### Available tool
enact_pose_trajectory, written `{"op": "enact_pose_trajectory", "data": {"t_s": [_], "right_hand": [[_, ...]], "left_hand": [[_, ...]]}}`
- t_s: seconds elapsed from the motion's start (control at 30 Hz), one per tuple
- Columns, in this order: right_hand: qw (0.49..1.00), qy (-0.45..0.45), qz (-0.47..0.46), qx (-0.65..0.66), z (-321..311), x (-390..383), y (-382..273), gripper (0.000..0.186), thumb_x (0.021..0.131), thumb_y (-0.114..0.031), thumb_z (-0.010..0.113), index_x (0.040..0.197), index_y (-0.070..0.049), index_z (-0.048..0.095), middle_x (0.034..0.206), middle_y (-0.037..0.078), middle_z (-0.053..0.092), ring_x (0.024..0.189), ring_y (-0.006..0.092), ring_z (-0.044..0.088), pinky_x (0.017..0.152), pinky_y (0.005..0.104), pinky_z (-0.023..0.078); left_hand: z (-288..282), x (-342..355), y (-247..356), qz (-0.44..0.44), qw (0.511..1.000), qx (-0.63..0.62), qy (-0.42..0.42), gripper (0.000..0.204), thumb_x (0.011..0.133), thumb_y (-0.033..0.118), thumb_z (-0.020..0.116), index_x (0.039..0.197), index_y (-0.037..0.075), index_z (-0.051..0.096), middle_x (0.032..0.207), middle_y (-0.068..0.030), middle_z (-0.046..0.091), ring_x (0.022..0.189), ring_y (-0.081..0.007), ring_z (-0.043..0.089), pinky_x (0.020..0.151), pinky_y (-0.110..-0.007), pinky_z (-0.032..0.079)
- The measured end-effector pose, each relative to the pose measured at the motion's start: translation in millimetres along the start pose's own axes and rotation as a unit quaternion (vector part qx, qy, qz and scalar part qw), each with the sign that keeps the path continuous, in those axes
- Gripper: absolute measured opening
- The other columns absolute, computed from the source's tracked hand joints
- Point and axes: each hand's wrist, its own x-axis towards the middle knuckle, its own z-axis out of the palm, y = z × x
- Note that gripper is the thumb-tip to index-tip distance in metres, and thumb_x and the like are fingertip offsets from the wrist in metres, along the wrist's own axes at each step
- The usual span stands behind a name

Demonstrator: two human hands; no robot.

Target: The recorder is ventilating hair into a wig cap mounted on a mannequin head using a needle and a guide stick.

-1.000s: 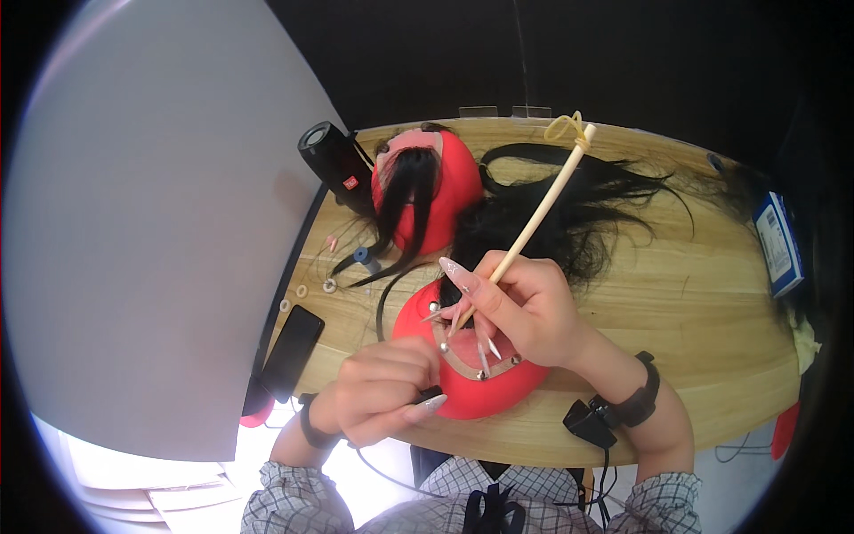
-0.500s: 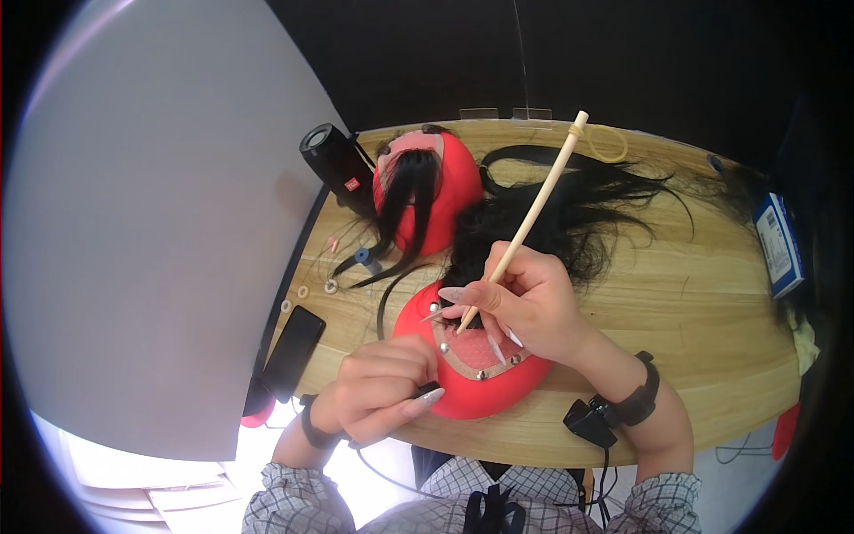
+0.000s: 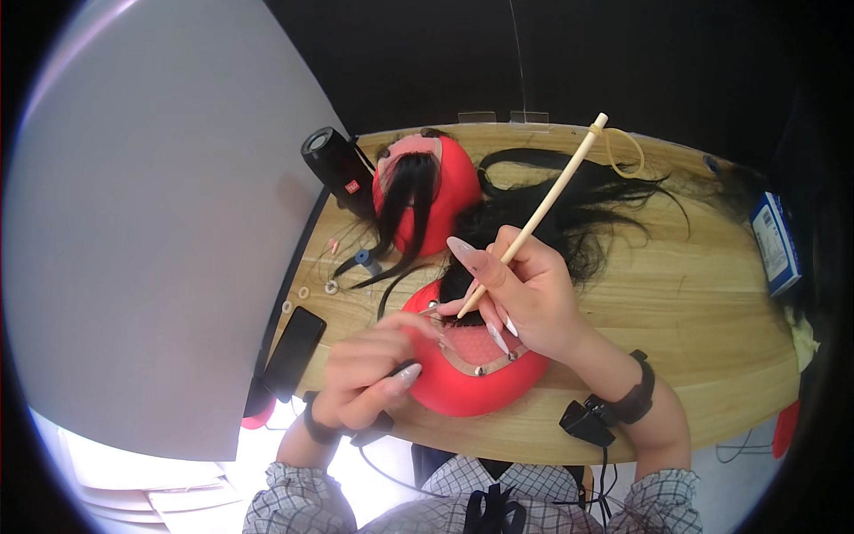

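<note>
Red dome (image 3: 471,396) lies under the right hand (image 3: 535,289) gripping a stick (image 3: 553,196), beside the left hand (image 3: 363,360) pinching something black (image 3: 406,368).

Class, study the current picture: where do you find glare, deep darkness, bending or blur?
Head view: the lower left glares nearly white; head view: the back wall is so dark that little detail shows; head view: the table's far edge bows; head view: the left hand's extended fingertips look slightly blurred.

Hair (image 3: 496,214) lies behind the near block (image 3: 471,396), a phone (image 3: 295,354) left, a box (image 3: 776,243) right.
</note>
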Motion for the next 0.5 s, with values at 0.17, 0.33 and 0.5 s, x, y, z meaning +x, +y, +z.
{"op": "enact_pose_trajectory", "data": {"t_s": [0.17,0.33,0.5], "right_hand": [[1.0,0.005,0.012,0.0,2.8,2.0,-7.6,0.024,0.096,-0.023,0.053,0.082,-0.004,0.051,0.058,0.001,0.047,0.041,0.0056,0.047,0.058,0.0281,0.056],[0.998,0.0,0.03,0.05,-0.6,3.2,-3.4,0.023,0.096,-0.024,0.053,0.089,-0.002,0.05,0.06,0.0,0.046,0.044,0.0055,0.048,0.065,0.0322,0.059],[0.999,-0.005,0.012,0.042,1.6,2.8,-4.7,0.023,0.096,-0.024,0.052,0.092,-0.001,0.053,0.065,0.001,0.048,0.048,0.0053,0.049,0.067,0.0304,0.058]], "left_hand": [[-8.8,-8.6,8.5,-0.022,0.993,0.105,0.058,0.021,0.078,0.0,0.05,0.057,-0.002,0.047,0.055,-0.0081,0.048,0.055,-0.0216,0.052,0.075,-0.043,0.043],[-20.8,-25.5,7.8,-0.03,0.987,0.137,0.083,0.023,0.077,0.0,0.049,0.054,-0.001,0.044,0.051,-0.006,0.046,0.049,-0.0179,0.045,0.076,-0.043,0.043],[-36.4,-37.7,8.7,-0.062,0.982,0.072,0.163,0.033,0.083,0.003,0.043,0.05,0.001,0.042,0.047,-0.0053,0.043,0.045,-0.0156,0.04,0.077,-0.045,0.043]]}}
